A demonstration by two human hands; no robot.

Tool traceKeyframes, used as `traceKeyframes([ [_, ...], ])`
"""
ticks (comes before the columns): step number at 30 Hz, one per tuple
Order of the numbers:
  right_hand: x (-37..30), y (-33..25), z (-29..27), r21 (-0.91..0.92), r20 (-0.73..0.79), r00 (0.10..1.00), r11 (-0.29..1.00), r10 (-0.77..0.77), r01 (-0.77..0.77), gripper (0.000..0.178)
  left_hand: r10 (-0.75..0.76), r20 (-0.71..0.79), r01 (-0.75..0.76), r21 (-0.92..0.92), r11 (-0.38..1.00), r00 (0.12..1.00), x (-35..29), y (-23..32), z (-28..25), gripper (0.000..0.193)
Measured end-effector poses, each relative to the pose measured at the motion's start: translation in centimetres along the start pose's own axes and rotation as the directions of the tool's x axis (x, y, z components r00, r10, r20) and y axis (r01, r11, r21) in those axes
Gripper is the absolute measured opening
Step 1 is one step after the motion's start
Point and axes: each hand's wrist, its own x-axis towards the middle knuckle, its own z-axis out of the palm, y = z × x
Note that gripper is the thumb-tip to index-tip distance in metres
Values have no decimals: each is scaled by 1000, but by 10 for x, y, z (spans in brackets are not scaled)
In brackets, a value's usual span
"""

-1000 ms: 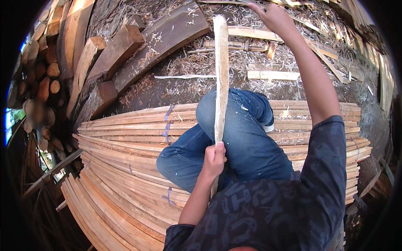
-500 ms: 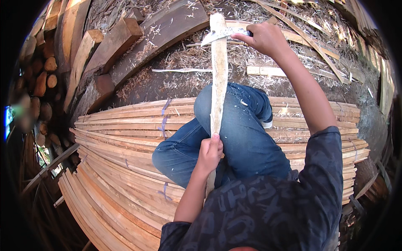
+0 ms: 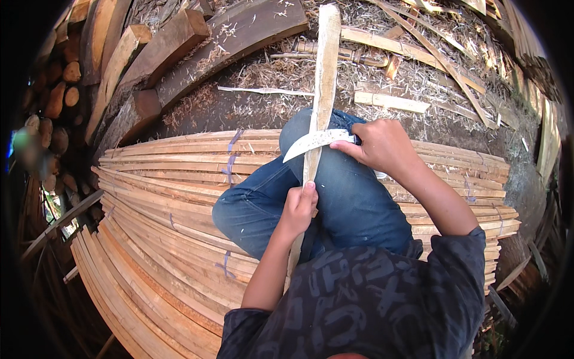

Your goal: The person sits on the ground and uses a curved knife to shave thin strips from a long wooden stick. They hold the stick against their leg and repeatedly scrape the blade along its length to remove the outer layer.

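A long, pale wooden strip (image 3: 326, 72) runs from my waist over my bent knee and out past it. My left hand (image 3: 300, 209) is closed around its lower part, with the thumb along the top. In my right hand (image 3: 384, 143) is a knife (image 3: 311, 142) with a wide, curved whitish blade; my fingers wrap its dark handle, which is mostly hidden. The blade lies across the strip above my knee, a short way beyond my left hand, its tip pointing left.
I sit on bundles of sawn wooden slats (image 3: 161, 203) tied with purple bands (image 3: 230, 164). Thick timber beams (image 3: 239, 45) lie at the far left, beside stacked round logs (image 3: 72, 96). Shavings (image 3: 287, 78) and loose boards (image 3: 391, 102) cover the ground ahead.
My right hand has drawn the knife along the strip toward me, from near its far end to above the knee. My left hand keeps its hold on the strip.
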Motion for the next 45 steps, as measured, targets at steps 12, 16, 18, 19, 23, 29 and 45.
traceKeyframes([
  [12, 100, 160, -36, 330, -448, 588, 736, 674, -591, 79, 60, -70, -64, -59, 996, 996, -1, -14, -6, 53],
  [16, 71, 131, -49, 149, -296, 788, 841, 540, -521, 75, -23, -57, 16, -108, 994, 998, -2, -22, -20, 55],
  [18, 41, 57, -38, 171, -97, 874, 873, 477, -457, 71, 41, -56, -43, -40, 998, 998, 0, -22, -19, 55],
  [19, 26, 30, -22, 160, -107, 935, 934, 339, -320, 67, 87, -69, -87, 16, 996, 994, 2, -21, -16, 55],
  [23, 22, -24, 11, -63, -52, 996, 995, 69, -72, 65, 213, -152, -189, 158, 969, 965, -2, -18, -4, 55],
  [29, 119, 85, -12, -3, -258, 831, 860, 493, -511, 81, 246, -198, -202, 220, 954, 949, 1, -21, -9, 54],
  [45, 59, -3, 18, -303, -35, 997, 951, -70, 56, 73, 222, -222, -165, 249, 954, 949, 3, -14, -11, 59],
])
